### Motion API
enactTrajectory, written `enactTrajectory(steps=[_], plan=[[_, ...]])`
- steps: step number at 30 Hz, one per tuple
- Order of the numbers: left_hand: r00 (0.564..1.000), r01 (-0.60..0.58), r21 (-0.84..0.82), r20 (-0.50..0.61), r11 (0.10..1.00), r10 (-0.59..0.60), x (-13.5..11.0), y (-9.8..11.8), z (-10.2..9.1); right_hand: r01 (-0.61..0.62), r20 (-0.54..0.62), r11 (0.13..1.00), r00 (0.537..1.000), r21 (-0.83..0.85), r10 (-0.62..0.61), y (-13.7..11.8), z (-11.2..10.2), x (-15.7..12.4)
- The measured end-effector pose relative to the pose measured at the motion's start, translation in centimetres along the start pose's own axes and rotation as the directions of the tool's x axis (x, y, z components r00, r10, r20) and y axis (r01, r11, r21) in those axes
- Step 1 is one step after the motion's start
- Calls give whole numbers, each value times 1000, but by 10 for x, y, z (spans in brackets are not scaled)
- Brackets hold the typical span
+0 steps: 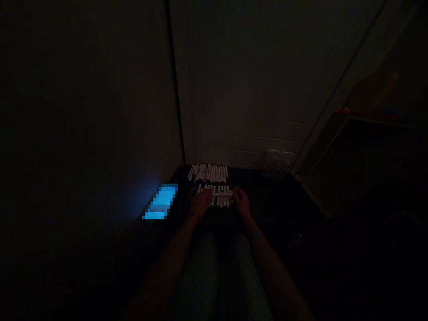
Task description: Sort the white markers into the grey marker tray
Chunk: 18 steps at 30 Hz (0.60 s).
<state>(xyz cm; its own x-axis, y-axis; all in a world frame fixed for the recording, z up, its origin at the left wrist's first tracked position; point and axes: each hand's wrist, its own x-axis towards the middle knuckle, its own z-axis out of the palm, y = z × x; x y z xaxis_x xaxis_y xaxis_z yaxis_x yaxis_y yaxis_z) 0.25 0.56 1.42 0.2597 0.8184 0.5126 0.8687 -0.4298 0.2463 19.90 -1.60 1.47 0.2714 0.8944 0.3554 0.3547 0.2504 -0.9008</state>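
two-handed, pinching a white marker (221,194) crosswise, fingertips seemingly closed on its ends, with left hand (200,203) and right hand (242,203); over near marker row (218,202), with far marker row (214,173) beyond. hold level, grip lightly, avoid nudging the row underneath.

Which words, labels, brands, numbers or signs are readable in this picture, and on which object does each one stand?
No text can be read.
Crosswise marker between the hands: too small and dark.
Near row of markers: marks too small.
Far row of markers: marks too small.
Bright screen: blurred into blocks.
Clear packages by the wall: too dark.
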Motion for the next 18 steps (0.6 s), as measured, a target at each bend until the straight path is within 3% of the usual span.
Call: enactTrajectory(steps=[18], plan=[[1000, -1, -47, 15, 999, 2, 1, -2, 4, 33, 0, 999, 999, -13, -33, 18, 4, 4]])
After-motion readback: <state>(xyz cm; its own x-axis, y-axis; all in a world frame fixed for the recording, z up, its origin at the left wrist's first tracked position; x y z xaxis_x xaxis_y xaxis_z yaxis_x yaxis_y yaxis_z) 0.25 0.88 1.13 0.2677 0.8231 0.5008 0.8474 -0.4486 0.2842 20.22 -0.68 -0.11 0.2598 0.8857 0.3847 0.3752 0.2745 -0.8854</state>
